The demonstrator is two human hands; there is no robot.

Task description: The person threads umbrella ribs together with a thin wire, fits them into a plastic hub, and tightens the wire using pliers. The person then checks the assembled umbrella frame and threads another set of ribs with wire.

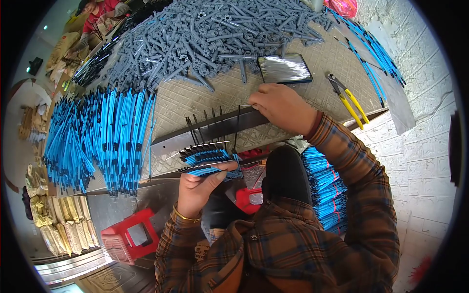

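Blue rods are pinched in my left hand, probably to keep them aligned near the metal bar; my right hand has a grip I can't make out.

Piled grey parts, blue rods and pliers show a workshop

A rough, embossed finish is shown by the table; matt grey plastic is seen in tubes toward its far edge, smooth metal in the near-edge bar, glossy blue plastic in the held rods.
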